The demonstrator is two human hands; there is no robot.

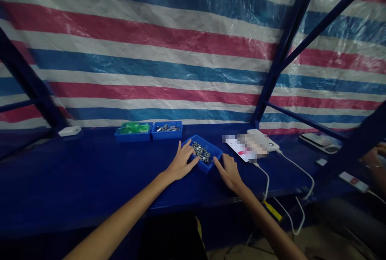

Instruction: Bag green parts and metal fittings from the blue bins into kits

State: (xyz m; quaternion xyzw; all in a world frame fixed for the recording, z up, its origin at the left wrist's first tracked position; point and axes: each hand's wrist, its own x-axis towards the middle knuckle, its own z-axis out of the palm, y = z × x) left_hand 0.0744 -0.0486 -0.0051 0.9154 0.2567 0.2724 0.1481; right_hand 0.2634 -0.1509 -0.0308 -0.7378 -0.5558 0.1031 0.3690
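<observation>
A small blue tray [216, 153] of several little metal parts [202, 152] sits turned at an angle on the dark blue workbench [90, 171]. My left hand [181, 162] rests on the tray's left rim with fingers spread, holding nothing. My right hand [229, 171] lies at the tray's right corner, its fingers stretched out toward the rim and empty.
Behind stand a blue tray of metal parts [167, 129] and one with green pieces [133, 130]. A white box [69, 131] lies far left. A white power bank [263, 140] with cables sits right, beside a scale [320, 142]. Another person's hand [372, 156] shows at the right edge.
</observation>
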